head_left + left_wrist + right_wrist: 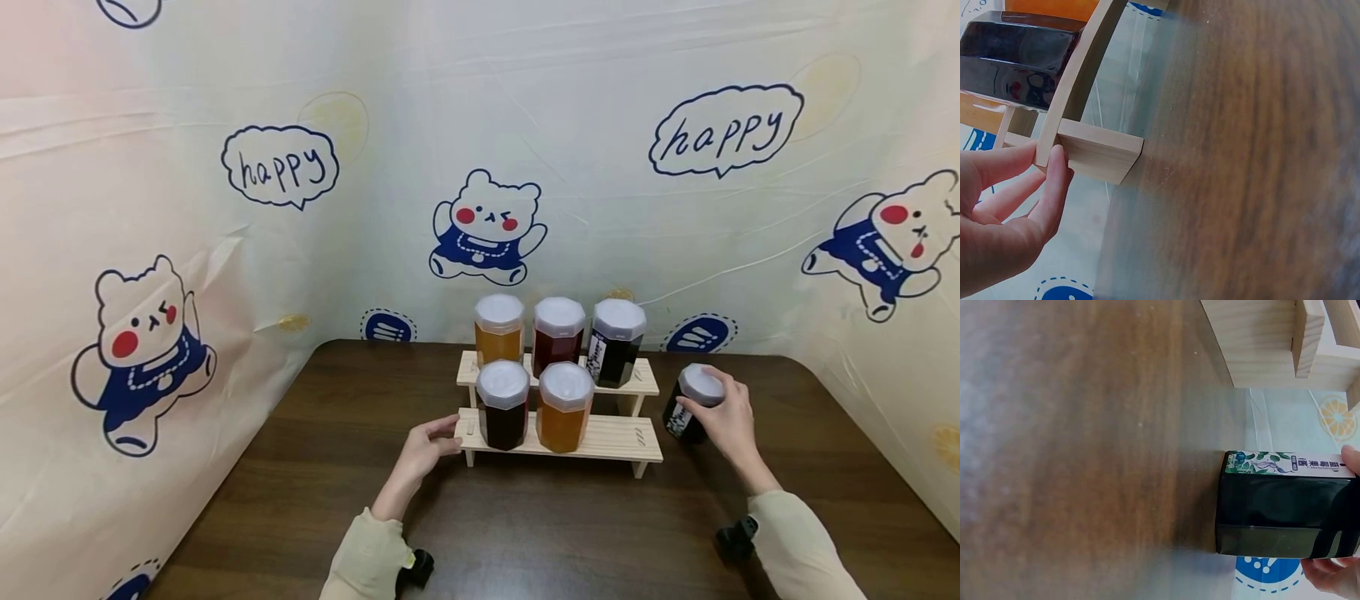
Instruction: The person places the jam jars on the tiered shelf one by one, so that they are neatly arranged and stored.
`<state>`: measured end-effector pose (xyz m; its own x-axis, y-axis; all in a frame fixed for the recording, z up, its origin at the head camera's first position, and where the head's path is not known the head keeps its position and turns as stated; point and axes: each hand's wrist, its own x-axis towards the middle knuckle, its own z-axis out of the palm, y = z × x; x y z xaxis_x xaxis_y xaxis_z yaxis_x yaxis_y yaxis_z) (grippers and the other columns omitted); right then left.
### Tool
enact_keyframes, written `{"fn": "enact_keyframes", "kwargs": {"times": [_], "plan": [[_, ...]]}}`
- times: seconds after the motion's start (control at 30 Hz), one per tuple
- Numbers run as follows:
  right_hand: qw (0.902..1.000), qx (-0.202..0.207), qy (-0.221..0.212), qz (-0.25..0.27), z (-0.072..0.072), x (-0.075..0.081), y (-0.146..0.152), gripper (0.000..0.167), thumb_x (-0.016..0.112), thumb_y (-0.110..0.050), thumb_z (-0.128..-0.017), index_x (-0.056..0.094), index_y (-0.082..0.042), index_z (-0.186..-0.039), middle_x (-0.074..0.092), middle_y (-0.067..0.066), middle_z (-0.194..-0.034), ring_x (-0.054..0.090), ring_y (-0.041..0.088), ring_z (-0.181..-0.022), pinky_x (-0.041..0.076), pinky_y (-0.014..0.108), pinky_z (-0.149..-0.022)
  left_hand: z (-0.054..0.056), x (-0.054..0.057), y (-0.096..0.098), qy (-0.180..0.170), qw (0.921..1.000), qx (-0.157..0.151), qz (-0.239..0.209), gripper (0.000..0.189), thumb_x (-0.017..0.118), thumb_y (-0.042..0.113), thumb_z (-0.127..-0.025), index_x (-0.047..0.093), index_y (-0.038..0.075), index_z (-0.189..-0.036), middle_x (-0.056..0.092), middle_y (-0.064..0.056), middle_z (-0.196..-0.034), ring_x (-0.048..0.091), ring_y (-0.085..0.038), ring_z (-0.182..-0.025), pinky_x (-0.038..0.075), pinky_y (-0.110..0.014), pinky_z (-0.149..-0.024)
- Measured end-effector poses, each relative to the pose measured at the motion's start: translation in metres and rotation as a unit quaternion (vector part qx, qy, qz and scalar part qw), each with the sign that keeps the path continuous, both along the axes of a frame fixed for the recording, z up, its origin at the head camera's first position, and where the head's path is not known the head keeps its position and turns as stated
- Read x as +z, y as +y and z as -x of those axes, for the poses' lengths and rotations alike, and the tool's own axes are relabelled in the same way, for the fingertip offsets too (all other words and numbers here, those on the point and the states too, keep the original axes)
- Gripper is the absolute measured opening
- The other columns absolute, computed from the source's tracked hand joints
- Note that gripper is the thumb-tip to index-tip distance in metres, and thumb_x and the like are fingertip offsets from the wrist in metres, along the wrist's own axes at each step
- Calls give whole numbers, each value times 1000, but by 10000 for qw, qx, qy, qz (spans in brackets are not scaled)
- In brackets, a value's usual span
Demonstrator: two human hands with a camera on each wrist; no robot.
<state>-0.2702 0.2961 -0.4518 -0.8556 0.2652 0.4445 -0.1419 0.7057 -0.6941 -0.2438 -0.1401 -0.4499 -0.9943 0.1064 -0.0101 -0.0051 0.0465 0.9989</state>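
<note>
A two-step wooden rack (607, 433) stands on the table and holds several lidded jars. On its lower step are a dark jar (504, 408) and an amber jar (564, 408). The left hand (422, 454) pinches the left end of the lower step between thumb and fingers, as the left wrist view shows closely. To the right of the rack, the right hand (727, 417) grips a dark jar with a printed label (1285, 500) near its white lid. That jar is upright, its base at or very near the tabletop.
On the upper step stand an amber jar (498, 329), a dark red jar (558, 333) and a black labelled jar (617, 342). The brown wooden table (337, 400) meets a printed cloth (375, 208) behind and at both sides.
</note>
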Motion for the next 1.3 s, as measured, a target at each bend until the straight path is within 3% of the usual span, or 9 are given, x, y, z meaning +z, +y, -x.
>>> {"fn": "enact_keyframes", "kwargs": {"times": [0.2, 0.67, 0.8, 1.03, 1.3], "plan": [[9999, -152, 37, -32, -9, 3, -2, 60, 74, -14, -70, 46, -2, -122, 38, 30, -112, 40, 43, -96, 38, 56, -69, -8, 11, 3, 9, 10000, -17, 59, 39, 51, -13, -79, 46, -18, -117, 52, -31, -103, 58, -18, -74, 53, -33, -73], [9987, -27, 445, -244, -33, 33, -15, 60, 76, -17, -67, 50, -5, -120, 42, 27, -110, 44, 42, -94, 39, 56, -67, -6, 10, 2, 8, 10000, 17, 81, 38, 52, -12, -78, 47, -17, -116, 53, -29, -103, 58, -18, -75, 53, -33, -73], [9981, 11, 541, -308, -39, 41, -22, 60, 77, -17, -66, 52, -6, -119, 43, 25, -109, 45, 41, -93, 39, 54, -66, -3, 6, 1, 37, 10000, -4, 85, 38, 52, -13, -78, 47, -18, -116, 53, -30, -102, 58, -19, -75, 53, -35, -73], [9971, 170, 644, -355, -50, 55, -36, 59, 78, -15, -64, 53, -7, -117, 44, 24, -108, 46, 39, -90, 40, 47, -63, 7, -12, -2, -4, 9999, 94, 34, 39, 55, -11, -78, 50, -14, -116, 55, -26, -102, 58, -17, -74, 54, -32, -71], [9948, 321, 869, -416, -55, 61, -48, 59, 80, -11, -60, 55, -7, -114, 47, 21, -105, 49, 33, -86, 39, 32, -61, 8, -15, -2, 4, 9998, 128, 176, 38, 55, -9, -78, 51, -12, -116, 55, -24, -102, 59, -15, -73, 54, -31, -71]]}}
